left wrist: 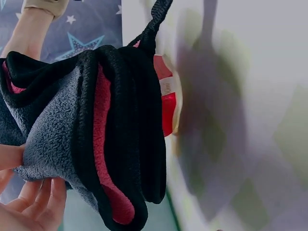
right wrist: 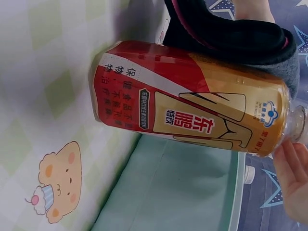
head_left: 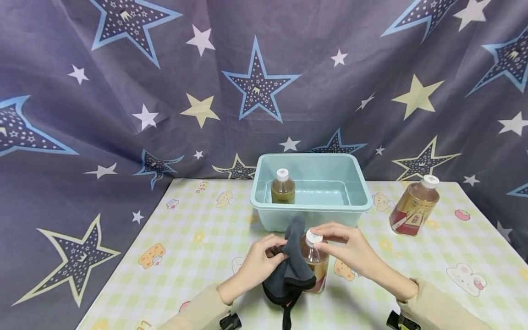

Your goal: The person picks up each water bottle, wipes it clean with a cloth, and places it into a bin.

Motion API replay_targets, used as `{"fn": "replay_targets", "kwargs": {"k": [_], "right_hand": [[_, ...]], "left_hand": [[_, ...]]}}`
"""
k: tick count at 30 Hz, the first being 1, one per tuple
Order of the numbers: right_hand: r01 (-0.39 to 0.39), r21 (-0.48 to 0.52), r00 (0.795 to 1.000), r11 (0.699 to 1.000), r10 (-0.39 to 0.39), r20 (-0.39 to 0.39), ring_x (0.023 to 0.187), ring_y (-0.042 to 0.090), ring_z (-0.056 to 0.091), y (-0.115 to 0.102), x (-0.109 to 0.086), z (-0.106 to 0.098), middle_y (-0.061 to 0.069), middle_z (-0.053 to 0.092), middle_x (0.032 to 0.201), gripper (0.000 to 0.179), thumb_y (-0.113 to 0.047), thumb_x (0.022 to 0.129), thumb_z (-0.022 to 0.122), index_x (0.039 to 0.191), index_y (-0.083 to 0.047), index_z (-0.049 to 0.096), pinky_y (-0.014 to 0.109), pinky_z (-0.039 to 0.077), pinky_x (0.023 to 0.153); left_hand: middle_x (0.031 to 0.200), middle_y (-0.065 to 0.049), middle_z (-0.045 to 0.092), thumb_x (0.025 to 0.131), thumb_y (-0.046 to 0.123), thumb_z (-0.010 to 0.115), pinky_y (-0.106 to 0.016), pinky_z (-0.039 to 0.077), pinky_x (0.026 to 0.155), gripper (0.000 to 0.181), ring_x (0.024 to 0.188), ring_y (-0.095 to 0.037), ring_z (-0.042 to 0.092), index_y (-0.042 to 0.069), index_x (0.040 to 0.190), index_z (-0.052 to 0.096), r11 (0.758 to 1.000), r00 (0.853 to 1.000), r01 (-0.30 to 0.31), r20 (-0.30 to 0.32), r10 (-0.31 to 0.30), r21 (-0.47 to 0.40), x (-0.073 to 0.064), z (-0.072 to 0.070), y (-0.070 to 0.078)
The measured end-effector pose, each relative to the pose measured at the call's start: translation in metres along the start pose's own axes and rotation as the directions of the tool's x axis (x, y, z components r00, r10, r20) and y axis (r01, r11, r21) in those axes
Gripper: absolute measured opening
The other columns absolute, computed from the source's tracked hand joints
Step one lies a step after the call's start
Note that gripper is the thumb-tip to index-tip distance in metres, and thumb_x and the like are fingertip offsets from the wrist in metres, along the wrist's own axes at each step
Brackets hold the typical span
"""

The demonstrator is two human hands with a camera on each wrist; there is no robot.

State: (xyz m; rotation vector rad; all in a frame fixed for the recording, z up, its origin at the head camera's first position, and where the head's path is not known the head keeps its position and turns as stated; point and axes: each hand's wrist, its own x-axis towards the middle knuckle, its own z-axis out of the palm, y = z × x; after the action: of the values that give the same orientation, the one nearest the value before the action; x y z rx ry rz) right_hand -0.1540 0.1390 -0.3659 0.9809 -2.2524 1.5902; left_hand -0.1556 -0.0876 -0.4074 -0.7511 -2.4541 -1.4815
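My left hand (head_left: 260,257) pinches a dark grey plush cloth (head_left: 284,275) with black edging and a hanging loop. Pink shows between its folds in the left wrist view. Beside the cloth stands a drink bottle (head_left: 321,266) with a gold and red label, its left side partly covered by the cloth in the head view. Fingers and thumb of my right hand (head_left: 352,247) hold the bottle by its white cap (head_left: 313,237). The right wrist view shows the bottle's label (right wrist: 187,101) in full, with the cloth's black edge along one side.
Behind the hands is a light teal bin (head_left: 309,214), with a second bottle (head_left: 283,191) upright inside at its left. A third bottle (head_left: 414,206) stands on the table to the right. The table wears a checked cloth (head_left: 185,256); a star-patterned curtain (head_left: 173,91) hangs behind.
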Motion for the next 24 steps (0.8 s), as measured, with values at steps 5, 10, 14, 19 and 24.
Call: {"fn": "replay_targets", "kwargs": {"k": [5,10,14,19,24], "right_hand": [[-0.007,0.004,1.000,1.000,0.007,-0.001,0.088,0.008,0.059,0.000,0.000,-0.001,0.008,0.062,0.100,0.025,-0.002,0.076,0.066,0.101,-0.004,0.066,0.024,0.048,0.075],[-0.021,0.007,1.000,1.000,0.021,0.006,0.088,0.008,0.059,-0.001,0.000,-0.001,0.008,0.062,0.100,0.025,-0.004,0.077,0.066,0.101,-0.004,0.066,0.025,0.048,0.075],[-0.023,0.001,1.000,1.000,0.023,0.004,0.088,0.008,0.059,-0.001,0.001,-0.001,0.007,0.063,0.100,0.024,-0.004,0.077,0.066,0.101,-0.004,0.066,0.024,0.048,0.075],[-0.029,0.003,1.000,1.000,0.029,0.005,0.088,0.008,0.059,-0.001,0.001,-0.001,0.007,0.063,0.100,0.024,-0.004,0.077,0.066,0.101,-0.004,0.066,0.024,0.048,0.075],[-0.029,0.012,1.000,0.999,0.029,0.006,0.088,0.008,0.059,-0.001,0.000,-0.001,0.008,0.062,0.100,0.024,-0.004,0.077,0.066,0.101,-0.004,0.066,0.025,0.048,0.075]], "left_hand": [[0.082,0.002,0.060,0.074,-0.001,0.065,-0.020,0.044,0.057,0.021,0.067,-0.006,0.051,0.011,0.091,0.066,0.999,1.000,0.024,0.018,-0.025,0.022,-0.003,0.003,-0.005],[0.079,0.000,0.058,0.074,-0.003,0.064,-0.021,0.044,0.057,0.018,0.067,-0.006,0.050,0.010,0.087,0.065,0.998,0.998,0.035,0.049,-0.038,0.056,-0.006,0.008,-0.013],[0.076,-0.001,0.057,0.074,-0.004,0.063,-0.022,0.044,0.058,0.018,0.066,-0.007,0.050,0.011,0.084,0.063,0.997,0.997,0.034,0.065,-0.038,0.064,-0.007,0.011,-0.018],[0.073,0.001,0.056,0.072,-0.004,0.063,-0.022,0.043,0.059,0.019,0.064,-0.005,0.050,0.011,0.083,0.061,0.996,0.994,0.042,0.095,-0.050,0.083,-0.008,0.014,-0.024],[0.068,0.003,0.056,0.071,-0.006,0.062,-0.019,0.041,0.056,0.021,0.060,-0.003,0.049,0.011,0.083,0.060,0.991,0.988,0.075,0.127,-0.089,0.111,-0.010,0.017,-0.030]]}}
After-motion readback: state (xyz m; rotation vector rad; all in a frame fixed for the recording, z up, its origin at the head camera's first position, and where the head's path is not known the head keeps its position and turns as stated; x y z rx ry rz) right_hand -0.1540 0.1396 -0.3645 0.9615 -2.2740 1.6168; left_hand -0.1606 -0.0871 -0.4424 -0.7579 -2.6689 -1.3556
